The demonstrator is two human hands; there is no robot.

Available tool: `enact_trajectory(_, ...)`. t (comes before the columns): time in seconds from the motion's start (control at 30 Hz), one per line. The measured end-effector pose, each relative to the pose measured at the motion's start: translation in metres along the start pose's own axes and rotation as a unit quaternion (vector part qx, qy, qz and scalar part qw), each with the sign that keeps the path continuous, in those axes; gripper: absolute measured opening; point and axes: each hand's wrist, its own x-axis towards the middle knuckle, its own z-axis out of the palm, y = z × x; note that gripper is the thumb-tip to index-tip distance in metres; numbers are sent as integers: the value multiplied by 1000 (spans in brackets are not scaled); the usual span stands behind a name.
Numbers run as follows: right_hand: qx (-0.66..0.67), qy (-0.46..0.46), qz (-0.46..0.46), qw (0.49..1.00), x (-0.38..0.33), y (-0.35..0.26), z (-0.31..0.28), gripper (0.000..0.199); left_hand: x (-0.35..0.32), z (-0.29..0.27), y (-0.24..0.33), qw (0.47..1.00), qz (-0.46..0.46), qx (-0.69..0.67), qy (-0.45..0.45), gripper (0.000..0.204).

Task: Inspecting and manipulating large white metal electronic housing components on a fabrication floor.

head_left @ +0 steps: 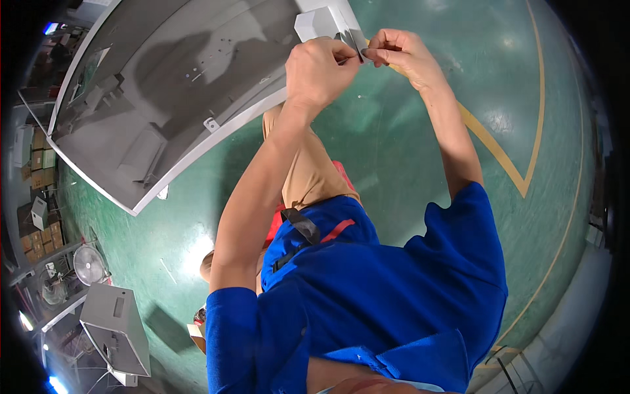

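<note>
A large grey metal cabinet shell (197,156) lies open side up at the upper left, with scattered small parts on its inner surface. At its right end, my left hand (319,72) is closed in a pinch beside the pale end flange (348,23). My right hand (408,59) comes from the right, thumb and finger pressed together, its tips almost touching the left's. A thin dark edge shows between the two pinches. Whatever each hand grips is too small and covered to name. A pale boxy block (316,25) is fixed inside the shell just above my left hand.
Green floor with a yellow line (493,146) stretches to the right. A small metal bracket (211,125) sits at the shell's near rim. Lower left are a grey metal box (113,322) and a round fan (88,264). Cardboard boxes (42,241) are stacked along the left.
</note>
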Motion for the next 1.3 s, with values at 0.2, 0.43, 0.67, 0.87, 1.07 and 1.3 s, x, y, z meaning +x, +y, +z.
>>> enact_trajectory(0.2,7,-10,-8,1000,13,5,0,2,7,2,-9,1000,-19,-8,-1,10)
enact_trajectory(0.43,-51,1,-50,997,27,6,-4,10,19,2,-10,999,-44,24,-8,15)
enact_trajectory(0.67,-113,-6,-58,992,51,7,-9,10,35,5,-16,998,-60,30,0,16)
enact_trajectory(0.87,-107,-25,-52,993,78,12,-12,14,50,3,-24,995,-84,52,9,16)
enact_trajectory(1.07,-87,-84,-33,992,104,9,-18,14,62,1,-34,995,-77,41,42,17)
enact_trajectory(1.3,-126,-88,-32,988,127,12,-23,14,78,-1,-39,993,-109,41,35,16)
